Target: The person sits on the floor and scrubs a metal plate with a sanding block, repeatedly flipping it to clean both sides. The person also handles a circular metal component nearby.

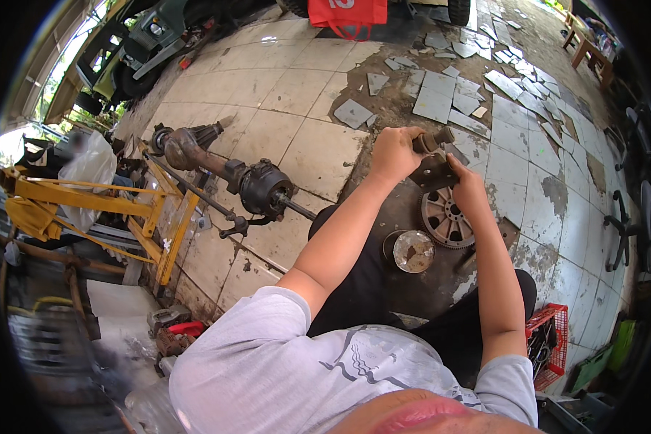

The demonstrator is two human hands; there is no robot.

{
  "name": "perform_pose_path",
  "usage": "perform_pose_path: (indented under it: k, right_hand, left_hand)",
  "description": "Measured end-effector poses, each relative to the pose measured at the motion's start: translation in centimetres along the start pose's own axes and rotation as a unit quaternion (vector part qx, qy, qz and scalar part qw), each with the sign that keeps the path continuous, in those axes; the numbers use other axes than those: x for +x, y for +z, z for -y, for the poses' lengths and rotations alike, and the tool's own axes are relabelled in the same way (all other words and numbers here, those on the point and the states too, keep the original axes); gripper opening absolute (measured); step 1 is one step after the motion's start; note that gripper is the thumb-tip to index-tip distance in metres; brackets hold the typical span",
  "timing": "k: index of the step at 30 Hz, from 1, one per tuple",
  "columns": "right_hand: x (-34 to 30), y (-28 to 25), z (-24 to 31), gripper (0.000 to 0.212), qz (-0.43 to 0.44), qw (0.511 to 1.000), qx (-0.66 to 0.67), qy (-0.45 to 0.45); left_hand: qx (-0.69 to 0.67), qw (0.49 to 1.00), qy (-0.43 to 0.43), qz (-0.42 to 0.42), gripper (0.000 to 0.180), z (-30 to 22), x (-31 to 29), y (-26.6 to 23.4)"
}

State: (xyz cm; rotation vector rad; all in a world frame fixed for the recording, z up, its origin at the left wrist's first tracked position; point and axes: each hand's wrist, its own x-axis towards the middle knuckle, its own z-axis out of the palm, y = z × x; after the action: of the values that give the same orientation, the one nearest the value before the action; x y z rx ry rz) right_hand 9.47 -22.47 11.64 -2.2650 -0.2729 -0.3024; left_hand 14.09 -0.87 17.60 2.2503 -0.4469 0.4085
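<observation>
Both hands are raised in front of me and closed on a dark metal bracket with a flat plate and rounded, cylinder-like ends. My left hand grips its upper left end, fingers curled round a cylindrical part. On the lower right side, my right hand pinches the plate's edge. Below them a toothed flywheel lies on the dark floor patch, partly covered by my right hand and forearm. Beside it is a shallow round tin with brownish residue inside.
A rusty vehicle axle lies to the left, beside a yellow metal frame. Broken tiles litter the floor ahead. To the right are a red crate and a black chair base. A red bag and vehicles stand at the back.
</observation>
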Motion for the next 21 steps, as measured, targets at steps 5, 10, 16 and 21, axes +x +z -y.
perform_pose_path:
  k: [5,10,16,21]
  right_hand:
    - [0.5,-0.1,2.0,0.070,-0.049,0.998,0.018,-0.047]
    - [0.0,-0.1,0.5,0.066,0.019,0.997,-0.023,0.070]
    - [-0.7,-0.3,-0.4,0.069,0.017,0.996,-0.031,0.079]
    - [-0.2,-1.8,3.9,0.071,-0.033,0.996,0.021,-0.076]
  left_hand:
    - [0.020,1.000,0.009,0.007,0.032,0.4,0.1,-0.6]
    - [-0.009,1.000,0.003,-0.001,0.034,0.5,0.0,0.2]
    - [-0.026,1.000,-0.002,-0.013,0.033,-0.3,0.0,0.3]
    - [-0.016,1.000,-0.006,-0.003,0.034,0.4,-0.1,-0.3]
